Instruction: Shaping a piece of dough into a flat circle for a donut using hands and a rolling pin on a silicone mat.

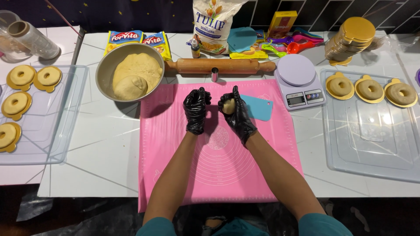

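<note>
Right hand (238, 114) in a black glove, fingers curled around a small dough ball (228, 105) — held above the pink mat (170, 144), just left of the blue scraper (259, 108). Ball is roundish, no clear long axis or pointing direction. Left hand (196, 110) closed in a loose fist — whether it holds anything, cannot tell. Steel bowl (105, 72) of dough sits upper left.

Both hands (214, 111) wear glossy black gloves; short teal sleeves above.
</note>
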